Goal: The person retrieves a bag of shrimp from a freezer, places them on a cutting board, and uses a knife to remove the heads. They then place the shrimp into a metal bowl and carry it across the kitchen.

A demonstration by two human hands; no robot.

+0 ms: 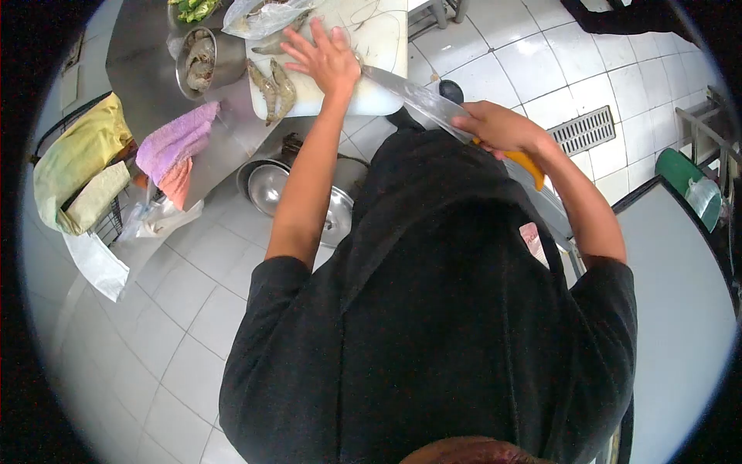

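Observation:
My left hand [326, 60] lies with fingers spread at the front of a white cutting board [379, 39]. Whatever is beneath its palm is hidden. In my right hand [495, 126] is a large knife [421, 100] with a yellow handle [525, 166]. Its wide blade points toward the board, the tip close to my left wrist. Two whole shrimp [272, 89] rest on the board's left edge, and another shrimp [270, 48] is beside my left fingertips. A steel bowl [182, 73] left of the board contains several shrimp.
Above the steel bowl are chopped green vegetables [195, 9] and a clear plastic bag [259, 22]. A purple towel [178, 143] hangs over the steel counter's edge [232, 127]. Metal bowls [269, 188] stand lower down, under the counter. A floor drain [580, 131] lies to the right.

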